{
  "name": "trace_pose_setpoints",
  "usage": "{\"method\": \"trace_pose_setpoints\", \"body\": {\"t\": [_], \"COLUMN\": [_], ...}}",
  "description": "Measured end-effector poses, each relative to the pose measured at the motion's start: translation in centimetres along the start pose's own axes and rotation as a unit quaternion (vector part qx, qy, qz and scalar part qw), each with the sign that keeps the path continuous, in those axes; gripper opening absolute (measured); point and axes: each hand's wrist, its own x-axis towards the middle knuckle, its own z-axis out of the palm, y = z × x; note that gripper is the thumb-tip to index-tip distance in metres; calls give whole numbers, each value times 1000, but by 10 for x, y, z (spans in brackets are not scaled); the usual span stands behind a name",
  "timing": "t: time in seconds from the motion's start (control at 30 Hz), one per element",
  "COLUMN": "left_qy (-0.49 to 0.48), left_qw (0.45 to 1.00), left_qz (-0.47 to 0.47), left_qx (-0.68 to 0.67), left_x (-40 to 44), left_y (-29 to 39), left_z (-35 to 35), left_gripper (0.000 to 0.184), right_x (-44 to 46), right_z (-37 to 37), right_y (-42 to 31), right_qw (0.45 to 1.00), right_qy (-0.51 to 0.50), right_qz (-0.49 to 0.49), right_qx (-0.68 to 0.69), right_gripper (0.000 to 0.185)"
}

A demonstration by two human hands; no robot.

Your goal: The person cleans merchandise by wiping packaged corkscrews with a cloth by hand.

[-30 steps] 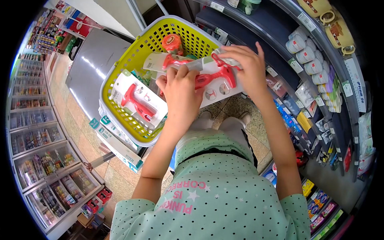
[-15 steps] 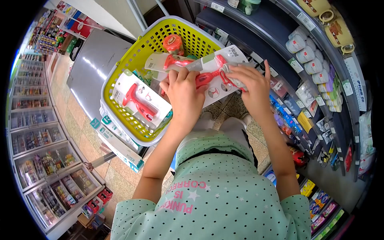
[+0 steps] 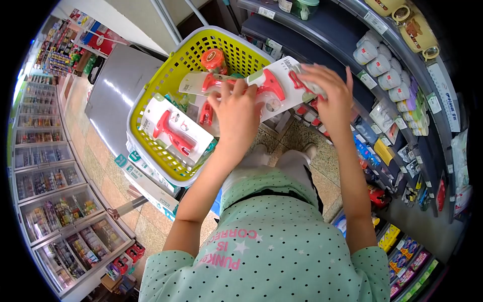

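My left hand [image 3: 234, 108] is closed at the lower edge of a white-carded pack with a red T-shaped peeler [image 3: 272, 84], which tilts over the basket's right side. Its thumb is hidden. Off the right end of that card, my right hand [image 3: 329, 90] has bent fingers around a small red and grey item [image 3: 298, 80], mostly covered, whose kind I cannot make out. A second red peeler pack [image 3: 173, 133] lies on the basket's near left part. Another carded pack [image 3: 193, 83] with a red tool lies beyond my left hand. A red-lidded jar [image 3: 214, 60] stands at the back.
The yellow-green basket [image 3: 188, 43] with a grey rim stands before me, beside a grey metal surface [image 3: 121, 88]. Shelves [image 3: 322, 45] with cups and packets curve along the right. Glass-fronted bins [image 3: 60, 206] line the left. White boxes [image 3: 151, 186] sit beneath the basket.
My right hand has moved up and right, off the peeler card, with the red and grey item. The card has tilted, and the view has shifted slightly.
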Motion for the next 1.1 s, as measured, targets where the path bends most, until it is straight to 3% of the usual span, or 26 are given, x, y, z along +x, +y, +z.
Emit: {"method": "trace_pose_setpoints", "body": {"t": [0.13, 0.3, 0.5, 0.8, 1.1], "left_qy": [-11, 5, 17, 16, 19], "left_qw": [1000, 1000, 999, 999, 1000], "left_qz": [-5, 3, 1, 7, 1], "left_qx": [1, -24, -35, -34, -16], "left_x": [11, 15, 16, 14, 13], "left_y": [7, 8, 11, 13, 16], "left_z": [13, 21, 24, 29, 32], "left_gripper": [26, 20, 18, 24, 23], "right_x": [32, 49, 36, 13, -9], "right_z": [31, 58, 60, 57, 40], "right_y": [14, 13, 2, -6, -15], "right_qw": [997, 989, 992, 997, 997], "right_qy": [-27, -77, -81, -17, -2], "right_qz": [-51, -98, -29, -27, -30], "right_qx": [-47, -77, -90, -67, -69], "right_gripper": [48, 28, 34, 18, 14]}}
